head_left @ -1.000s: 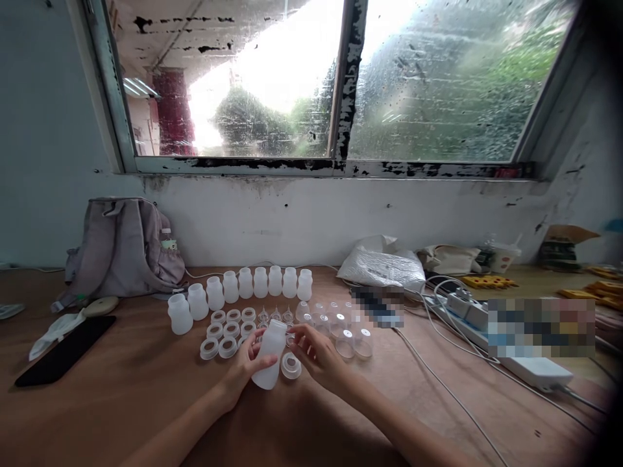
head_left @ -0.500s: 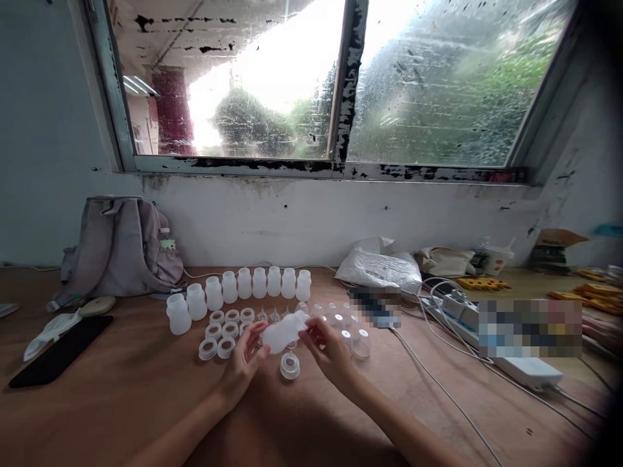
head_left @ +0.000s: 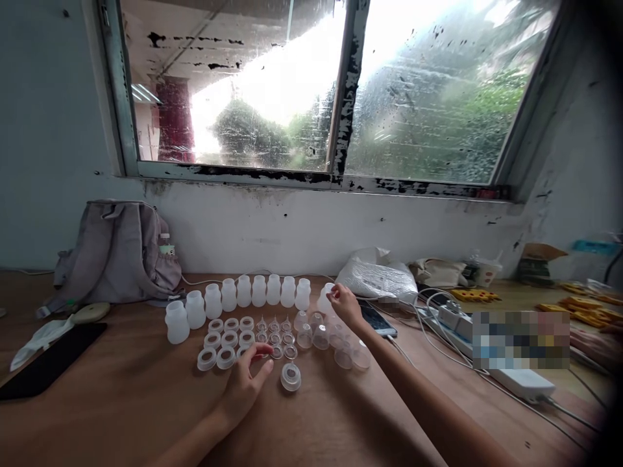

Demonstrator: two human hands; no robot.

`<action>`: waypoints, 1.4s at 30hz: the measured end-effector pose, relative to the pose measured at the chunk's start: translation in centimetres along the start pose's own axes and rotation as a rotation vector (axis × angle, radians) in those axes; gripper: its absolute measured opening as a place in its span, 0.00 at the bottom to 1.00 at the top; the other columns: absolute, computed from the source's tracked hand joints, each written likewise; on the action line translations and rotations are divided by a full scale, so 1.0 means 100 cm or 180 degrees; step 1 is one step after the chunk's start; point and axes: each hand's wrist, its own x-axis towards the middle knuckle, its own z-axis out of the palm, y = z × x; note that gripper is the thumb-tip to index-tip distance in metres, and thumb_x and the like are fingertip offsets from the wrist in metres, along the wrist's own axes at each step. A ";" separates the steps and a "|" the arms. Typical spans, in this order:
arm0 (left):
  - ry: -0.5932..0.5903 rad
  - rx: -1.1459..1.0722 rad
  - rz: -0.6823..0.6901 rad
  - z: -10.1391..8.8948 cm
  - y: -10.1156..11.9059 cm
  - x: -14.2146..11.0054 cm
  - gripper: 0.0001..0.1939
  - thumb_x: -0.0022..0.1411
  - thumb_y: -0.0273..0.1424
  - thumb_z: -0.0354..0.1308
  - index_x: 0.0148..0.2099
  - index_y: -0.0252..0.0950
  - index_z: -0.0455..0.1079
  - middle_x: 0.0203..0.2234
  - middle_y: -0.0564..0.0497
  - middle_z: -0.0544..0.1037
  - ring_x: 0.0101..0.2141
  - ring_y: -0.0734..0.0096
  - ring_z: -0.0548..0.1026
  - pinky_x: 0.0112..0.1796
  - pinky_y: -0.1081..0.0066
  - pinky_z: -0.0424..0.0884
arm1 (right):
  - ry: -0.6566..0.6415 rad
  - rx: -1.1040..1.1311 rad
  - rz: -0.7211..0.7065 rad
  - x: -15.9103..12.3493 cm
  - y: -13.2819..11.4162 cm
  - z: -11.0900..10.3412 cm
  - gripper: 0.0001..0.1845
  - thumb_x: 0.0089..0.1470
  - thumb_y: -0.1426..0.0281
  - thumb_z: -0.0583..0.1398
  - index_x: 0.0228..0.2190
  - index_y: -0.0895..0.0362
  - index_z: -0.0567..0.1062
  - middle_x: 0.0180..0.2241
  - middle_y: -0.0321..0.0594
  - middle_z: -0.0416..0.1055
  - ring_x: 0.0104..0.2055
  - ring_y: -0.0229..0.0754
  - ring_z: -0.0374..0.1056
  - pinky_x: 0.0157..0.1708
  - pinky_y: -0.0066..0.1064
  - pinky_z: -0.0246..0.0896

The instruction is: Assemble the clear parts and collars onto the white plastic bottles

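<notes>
My right hand [head_left: 344,303] reaches out to the right end of a row of white plastic bottles [head_left: 257,290] and pinches a white bottle [head_left: 324,299] standing there. My left hand [head_left: 249,381] rests on the wooden table [head_left: 121,402] with its fingers loosely curled and nothing in them, close to a screw ring with a clear teat in it [head_left: 291,376]. In front of the bottle row lie several white rings [head_left: 228,337], several clear teats [head_left: 275,337] and several clear caps [head_left: 341,347].
A grey backpack [head_left: 117,250] leans on the wall at the left, with a black phone [head_left: 48,360] and a white cloth [head_left: 41,334] before it. To the right lie a phone [head_left: 378,319], a white plastic bag [head_left: 377,275], cables and a white power strip [head_left: 518,379].
Both hands held one white bottle in front of me. My right hand has carried it away to the right end of the bottle row, and my left hand has let go and dropped to the table.
</notes>
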 end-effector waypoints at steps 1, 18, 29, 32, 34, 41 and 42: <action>-0.0022 0.0058 0.0011 0.000 0.000 0.000 0.09 0.54 0.33 0.51 0.38 0.37 0.66 0.37 0.48 0.72 0.42 0.65 0.68 0.46 0.67 0.61 | -0.0075 -0.0015 -0.0015 0.004 0.000 0.004 0.08 0.48 0.68 0.53 0.31 0.58 0.68 0.31 0.41 0.66 0.31 0.39 0.64 0.27 0.25 0.52; -0.0416 0.0938 0.0275 0.002 -0.001 -0.006 0.10 0.54 0.29 0.50 0.40 0.39 0.65 0.37 0.49 0.71 0.39 0.64 0.68 0.40 0.68 0.64 | -0.0024 -0.0280 -0.0345 0.002 -0.021 -0.001 0.18 0.49 0.76 0.48 0.43 0.58 0.64 0.39 0.46 0.65 0.34 0.42 0.63 0.26 0.27 0.50; -0.0555 0.1402 0.0809 0.001 -0.009 -0.004 0.11 0.52 0.23 0.48 0.39 0.37 0.64 0.35 0.48 0.70 0.39 0.64 0.67 0.42 0.65 0.63 | -0.1080 0.0591 -0.2261 -0.144 -0.067 0.010 0.09 0.51 0.65 0.52 0.33 0.56 0.65 0.23 0.37 0.69 0.22 0.37 0.63 0.21 0.25 0.47; -0.0605 0.1482 0.0816 0.001 -0.010 -0.004 0.14 0.50 0.22 0.48 0.40 0.37 0.63 0.35 0.48 0.69 0.40 0.64 0.66 0.42 0.65 0.63 | -0.1168 0.0581 -0.2074 -0.150 -0.070 0.016 0.09 0.50 0.66 0.52 0.34 0.55 0.63 0.24 0.37 0.70 0.23 0.38 0.64 0.22 0.25 0.47; -0.0646 0.1509 0.0810 0.001 -0.010 -0.004 0.14 0.50 0.22 0.49 0.41 0.37 0.63 0.36 0.48 0.69 0.40 0.63 0.66 0.43 0.64 0.63 | -0.1209 0.0601 -0.1930 -0.149 -0.071 0.018 0.09 0.50 0.66 0.52 0.35 0.55 0.62 0.23 0.36 0.69 0.23 0.38 0.64 0.22 0.25 0.48; -0.0839 0.1562 0.0869 0.001 -0.007 -0.006 0.19 0.51 0.21 0.47 0.45 0.38 0.62 0.38 0.47 0.69 0.42 0.64 0.65 0.45 0.64 0.62 | -0.1296 0.0709 -0.1690 -0.149 -0.071 0.021 0.06 0.50 0.67 0.52 0.32 0.55 0.62 0.22 0.35 0.68 0.23 0.37 0.63 0.21 0.24 0.47; -0.0851 0.1564 0.0873 0.001 -0.007 -0.006 0.20 0.51 0.20 0.46 0.46 0.38 0.62 0.38 0.47 0.69 0.42 0.64 0.65 0.45 0.64 0.62 | -0.1322 0.0764 -0.1682 -0.149 -0.071 0.022 0.04 0.50 0.68 0.52 0.30 0.55 0.63 0.21 0.34 0.67 0.22 0.36 0.62 0.21 0.24 0.47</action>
